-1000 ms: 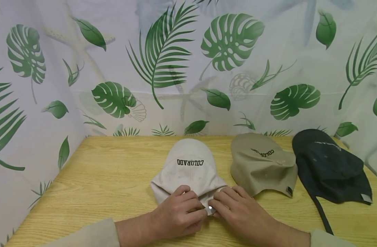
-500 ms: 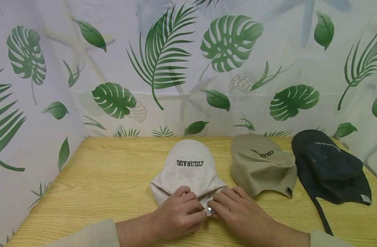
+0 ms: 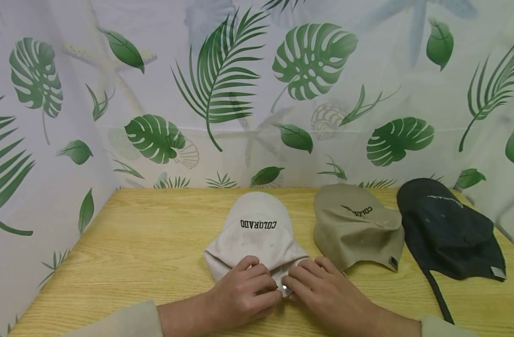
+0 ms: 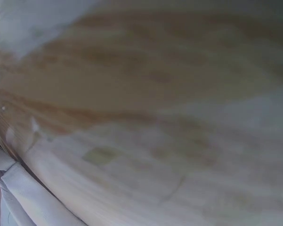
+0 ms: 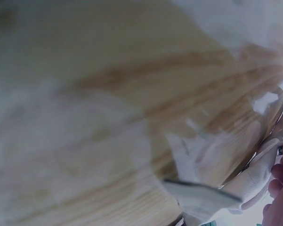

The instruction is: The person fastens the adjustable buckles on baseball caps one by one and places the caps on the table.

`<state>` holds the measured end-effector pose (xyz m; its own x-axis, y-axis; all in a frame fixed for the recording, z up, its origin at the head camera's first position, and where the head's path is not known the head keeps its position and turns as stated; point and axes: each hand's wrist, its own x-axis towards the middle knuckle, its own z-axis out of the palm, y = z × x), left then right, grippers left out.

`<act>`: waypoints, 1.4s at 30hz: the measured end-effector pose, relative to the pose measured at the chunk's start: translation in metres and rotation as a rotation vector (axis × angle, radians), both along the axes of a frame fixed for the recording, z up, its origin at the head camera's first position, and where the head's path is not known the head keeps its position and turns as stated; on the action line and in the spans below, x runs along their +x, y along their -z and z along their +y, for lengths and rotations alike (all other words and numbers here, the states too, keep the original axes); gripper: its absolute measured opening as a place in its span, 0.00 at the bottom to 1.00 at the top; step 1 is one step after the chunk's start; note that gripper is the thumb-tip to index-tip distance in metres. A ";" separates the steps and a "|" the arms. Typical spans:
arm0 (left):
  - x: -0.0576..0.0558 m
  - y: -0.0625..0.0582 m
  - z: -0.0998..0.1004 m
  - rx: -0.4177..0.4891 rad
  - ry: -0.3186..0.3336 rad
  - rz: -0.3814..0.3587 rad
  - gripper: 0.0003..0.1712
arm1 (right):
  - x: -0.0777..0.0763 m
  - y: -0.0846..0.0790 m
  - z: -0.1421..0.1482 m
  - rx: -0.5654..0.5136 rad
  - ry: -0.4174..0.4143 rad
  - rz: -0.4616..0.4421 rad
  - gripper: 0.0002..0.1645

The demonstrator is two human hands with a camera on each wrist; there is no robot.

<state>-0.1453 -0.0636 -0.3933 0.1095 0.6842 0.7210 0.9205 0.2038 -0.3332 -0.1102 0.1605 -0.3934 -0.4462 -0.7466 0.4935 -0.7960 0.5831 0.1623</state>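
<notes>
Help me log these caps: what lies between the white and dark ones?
In the head view, a tan cap lies between the white cap and dark cap.

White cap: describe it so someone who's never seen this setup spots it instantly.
Below the leaf-print backdrop, find the wooden table. On it, the white cap lies left of the tan cap and the dark cap, brim toward the backdrop, with the left hand and right hand gripping its near edge. It is the only white one, and the only one being held.
</notes>
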 end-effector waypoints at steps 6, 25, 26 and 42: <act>0.001 -0.001 0.001 0.011 0.008 0.023 0.03 | 0.001 0.000 0.001 0.003 0.029 -0.032 0.16; -0.002 0.009 0.000 -0.015 0.006 0.020 0.04 | 0.001 0.001 0.004 0.036 0.090 -0.073 0.19; -0.002 0.009 0.000 -0.017 0.006 0.021 0.04 | 0.001 0.002 0.003 0.025 0.082 -0.062 0.19; -0.001 0.008 0.003 0.016 -0.052 0.008 0.06 | -0.001 0.002 0.000 -0.036 0.051 -0.038 0.13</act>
